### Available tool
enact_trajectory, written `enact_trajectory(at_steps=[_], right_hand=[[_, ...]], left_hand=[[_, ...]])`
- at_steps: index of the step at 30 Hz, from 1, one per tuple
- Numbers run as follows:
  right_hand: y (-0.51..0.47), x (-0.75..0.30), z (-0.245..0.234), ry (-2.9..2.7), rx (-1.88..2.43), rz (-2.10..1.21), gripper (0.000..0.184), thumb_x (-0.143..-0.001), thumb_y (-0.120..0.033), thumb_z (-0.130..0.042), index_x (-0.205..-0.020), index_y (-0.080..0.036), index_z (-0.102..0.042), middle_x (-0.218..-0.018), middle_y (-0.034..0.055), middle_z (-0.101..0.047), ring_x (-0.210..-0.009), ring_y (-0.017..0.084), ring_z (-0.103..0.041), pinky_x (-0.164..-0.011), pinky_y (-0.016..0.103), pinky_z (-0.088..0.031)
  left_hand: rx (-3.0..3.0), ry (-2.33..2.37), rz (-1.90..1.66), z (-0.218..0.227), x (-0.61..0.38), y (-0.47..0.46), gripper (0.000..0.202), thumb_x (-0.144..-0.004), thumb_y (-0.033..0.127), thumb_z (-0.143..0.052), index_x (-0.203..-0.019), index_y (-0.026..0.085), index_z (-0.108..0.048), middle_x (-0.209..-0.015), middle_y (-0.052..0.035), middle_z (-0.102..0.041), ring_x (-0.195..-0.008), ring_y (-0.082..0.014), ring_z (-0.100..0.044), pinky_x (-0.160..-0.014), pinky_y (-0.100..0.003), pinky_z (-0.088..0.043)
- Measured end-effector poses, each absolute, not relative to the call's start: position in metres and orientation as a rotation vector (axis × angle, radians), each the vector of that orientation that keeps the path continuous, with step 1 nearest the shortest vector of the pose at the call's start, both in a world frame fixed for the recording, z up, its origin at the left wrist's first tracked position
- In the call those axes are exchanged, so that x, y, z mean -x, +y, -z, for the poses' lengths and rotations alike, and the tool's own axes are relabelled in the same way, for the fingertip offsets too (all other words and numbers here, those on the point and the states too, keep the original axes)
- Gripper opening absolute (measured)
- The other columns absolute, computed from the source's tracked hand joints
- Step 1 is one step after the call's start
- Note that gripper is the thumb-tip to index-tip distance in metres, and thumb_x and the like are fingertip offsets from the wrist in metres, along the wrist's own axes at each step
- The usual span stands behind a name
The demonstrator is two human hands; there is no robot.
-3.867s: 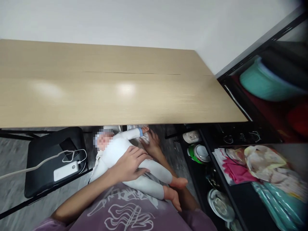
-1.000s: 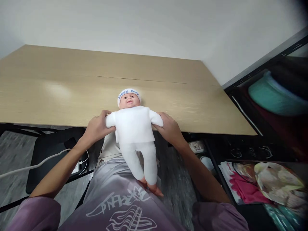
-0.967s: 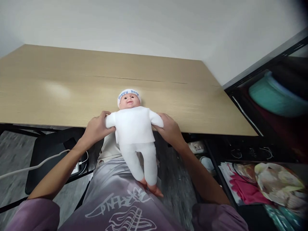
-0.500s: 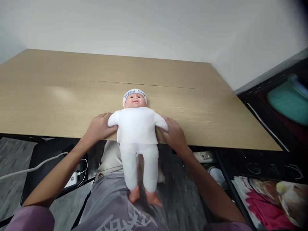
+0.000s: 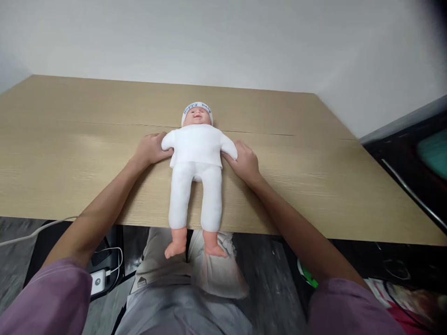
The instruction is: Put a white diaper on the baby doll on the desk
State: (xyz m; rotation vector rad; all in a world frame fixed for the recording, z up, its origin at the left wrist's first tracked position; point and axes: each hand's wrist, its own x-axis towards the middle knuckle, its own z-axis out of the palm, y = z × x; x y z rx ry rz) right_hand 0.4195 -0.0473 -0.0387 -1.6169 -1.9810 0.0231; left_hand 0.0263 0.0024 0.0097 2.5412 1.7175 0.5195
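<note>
A baby doll (image 5: 197, 144) in a white top, white trousers and a white cap with blue lettering lies face up on the wooden table (image 5: 87, 177). Its head points away from me, and its bare feet stick out past the near edge. My left hand (image 5: 152, 148) is closed around the doll's arm on the left, thumb toward the body. On the other side, my right hand (image 5: 244, 162) grips the opposite arm in the same way. The undersides of the doll's arms and some of my fingers are hidden.
A pale wall (image 5: 174, 42) stands behind the table. Below the near edge at left, a white device (image 5: 98, 281) with cables rests on a black chair seat. A dark shelf unit (image 5: 408, 172) borders the right side, and printed packets lie at lower right.
Both hands have moved forward, carrying the doll farther onto the table. Its legs now lie mostly over the tabletop instead of hanging below the edge. My view has shifted slightly.
</note>
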Motion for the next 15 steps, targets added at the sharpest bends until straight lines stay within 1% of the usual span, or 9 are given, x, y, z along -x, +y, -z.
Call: enact_trajectory(at_steps=[3, 5, 9, 11, 13, 15], right_hand=[[-0.012, -0.420, 0.040, -1.958, 1.568, -0.007, 0.055, -0.111, -0.073, -0.059, -0.136, -0.026, -0.074, -0.127, 0.0154, -0.083, -0.117, 0.041, -0.075, -0.098, 0.051, -0.061], [0.009, -0.422, 0.041, -1.948, 1.536, 0.001, 0.055, -0.110, -0.073, -0.061, -0.134, -0.026, -0.076, -0.125, 0.0146, -0.084, -0.116, 0.042, -0.075, -0.097, 0.052, -0.061], [0.045, -0.428, 0.044, -1.942, 1.519, 0.055, 0.055, -0.109, -0.074, -0.063, -0.127, -0.024, -0.079, -0.123, 0.0168, -0.084, -0.116, 0.043, -0.074, -0.102, 0.055, -0.060], [0.055, -0.430, 0.045, -1.943, 1.517, 0.054, 0.054, -0.109, -0.073, -0.063, -0.127, -0.024, -0.080, -0.126, 0.0169, -0.084, -0.118, 0.043, -0.074, -0.105, 0.056, -0.060], [0.060, -0.430, 0.044, -1.938, 1.520, 0.021, 0.054, -0.109, -0.072, -0.063, -0.130, -0.025, -0.080, -0.128, 0.0156, -0.085, -0.119, 0.042, -0.075, -0.104, 0.056, -0.061], [0.060, -0.430, 0.043, -1.928, 1.521, -0.015, 0.057, -0.108, -0.075, -0.064, -0.133, -0.027, -0.079, -0.130, 0.0143, -0.085, -0.118, 0.042, -0.077, -0.103, 0.055, -0.062]], left_hand=[[-2.652, 1.721, -0.630, 0.001, -0.026, 0.037, 0.056, -0.088, 0.064, -0.066, -0.123, 0.022, -0.079, -0.109, -0.0145, -0.085, -0.104, -0.0416, -0.079, -0.108, -0.058, -0.047], [-2.690, 1.728, -0.723, 0.008, -0.027, 0.057, 0.057, -0.088, 0.065, -0.066, -0.124, 0.022, -0.079, -0.110, -0.0144, -0.084, -0.108, -0.0422, -0.078, -0.116, -0.062, -0.042], [-2.731, 1.724, -0.855, 0.017, -0.029, 0.087, 0.061, -0.090, 0.070, -0.067, -0.125, 0.022, -0.079, -0.115, -0.0154, -0.083, -0.118, -0.0435, -0.074, -0.125, -0.061, -0.038], [-2.715, 1.724, -0.879, 0.020, -0.028, 0.097, 0.062, -0.092, 0.073, -0.066, -0.126, 0.022, -0.077, -0.114, -0.0144, -0.083, -0.117, -0.0424, -0.074, -0.127, -0.060, -0.038], [-2.679, 1.743, -0.890, 0.021, -0.027, 0.102, 0.065, -0.094, 0.076, -0.066, -0.129, 0.022, -0.076, -0.111, -0.0132, -0.084, -0.114, -0.0416, -0.075, -0.129, -0.059, -0.037], [-2.650, 1.772, -0.881, 0.021, -0.026, 0.102, 0.069, -0.095, 0.080, -0.067, -0.132, 0.022, -0.075, -0.113, -0.0140, -0.084, -0.114, -0.0426, -0.075, -0.130, -0.060, -0.036]])
